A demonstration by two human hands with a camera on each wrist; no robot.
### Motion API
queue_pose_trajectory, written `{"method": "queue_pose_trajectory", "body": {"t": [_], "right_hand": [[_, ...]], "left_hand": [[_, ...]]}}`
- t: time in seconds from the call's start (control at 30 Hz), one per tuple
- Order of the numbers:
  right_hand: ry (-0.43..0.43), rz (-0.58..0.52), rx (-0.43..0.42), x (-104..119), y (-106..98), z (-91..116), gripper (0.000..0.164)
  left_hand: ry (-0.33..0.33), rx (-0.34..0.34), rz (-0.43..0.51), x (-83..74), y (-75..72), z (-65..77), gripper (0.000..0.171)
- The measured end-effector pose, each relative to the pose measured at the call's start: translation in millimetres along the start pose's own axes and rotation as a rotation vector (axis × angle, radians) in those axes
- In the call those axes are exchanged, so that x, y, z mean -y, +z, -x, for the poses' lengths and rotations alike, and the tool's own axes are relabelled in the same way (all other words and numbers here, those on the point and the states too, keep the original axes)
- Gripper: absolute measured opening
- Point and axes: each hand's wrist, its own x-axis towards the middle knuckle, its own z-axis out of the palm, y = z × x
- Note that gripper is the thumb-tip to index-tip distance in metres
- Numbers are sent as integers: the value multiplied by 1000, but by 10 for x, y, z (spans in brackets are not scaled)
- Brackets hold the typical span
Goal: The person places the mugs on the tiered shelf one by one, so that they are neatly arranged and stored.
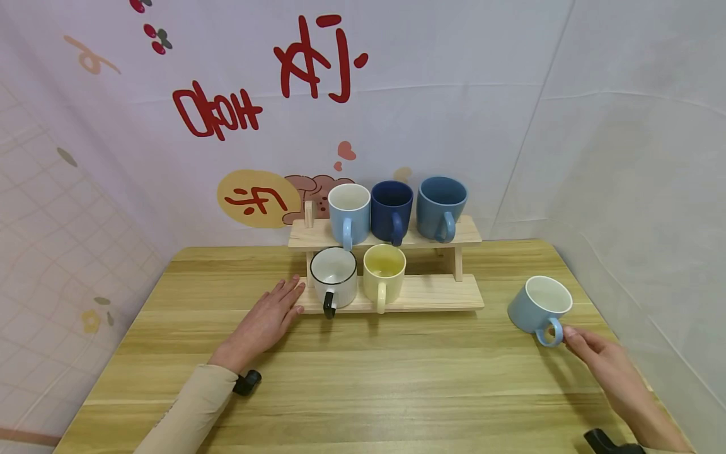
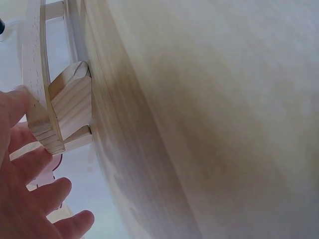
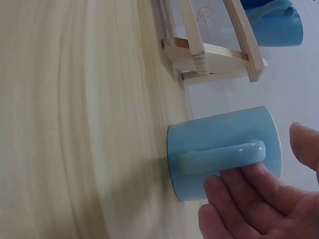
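Observation:
My left hand (image 1: 266, 318) rests its fingers against the left end of a two-tier wooden rack (image 1: 437, 293). In the left wrist view the thumb and a finger touch the shelf's end (image 2: 42, 119), the other fingers spread apart. At the right, a light blue mug (image 1: 535, 308) with a white inside stands upright on the table. Fingers of my right hand (image 1: 609, 372) reach the mug's handle (image 3: 224, 158); the thumb stands apart from it in the right wrist view. The rack's lower shelf holds a white mug with black rim (image 1: 334, 280) and a yellow mug (image 1: 384, 277).
On the upper shelf stand a light blue mug (image 1: 348, 214), a navy mug (image 1: 391, 211) and a medium blue mug (image 1: 441, 211), handles forward. A wood-grain table (image 1: 363, 384) lies beneath. Behind and at the sides hangs a printed white cloth (image 1: 454, 113).

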Motion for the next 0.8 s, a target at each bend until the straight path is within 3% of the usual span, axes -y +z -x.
{"method": "queue_pose_trajectory", "body": {"t": [0.23, 0.5, 0.8], "right_hand": [[-24, -93, 52, 5, 47, -83, 58], [-30, -164, 49, -6, 81, -128, 51], [-94, -508, 27, -34, 140, -147, 31]], "left_hand": [[2, -5, 2, -4, -4, -4, 56], [10, -15, -3, 1, 6, 0, 56], [12, -12, -1, 4, 7, 0, 56]]}}
